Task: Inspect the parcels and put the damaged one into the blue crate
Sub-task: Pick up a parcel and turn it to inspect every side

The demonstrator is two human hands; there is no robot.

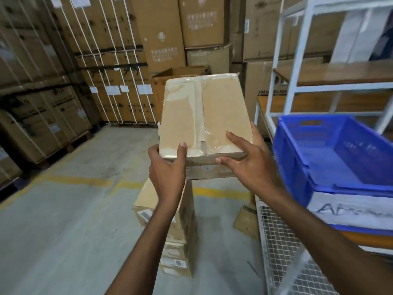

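Presently, the parcel [204,116] is held in the air at the middle of the scene, above a stack of parcels [182,226] standing on the floor. The left hand [168,167] grips the near left corner, with the thumb on the top face and the other fingers wrapped underneath. The right hand [251,165] grips the near right corner, with the fingers [234,137] spread over the top face and the thumb along the near side. Both hands hold the parcel; neither is free.

The parcel's long axis runs near to far, and its top face is turned toward the person. The clear tape on that face is wrinkled and ragged at the far corners. Whether this counts as damage is a judgement still to be made.

The blue crate [297,167] stands to the right of the parcel, just beside the right hand, with its top open. The right hand is the nearer one. If the parcel is rejected, the move is probably a short sideways carry to the right, over the crate's left wall.
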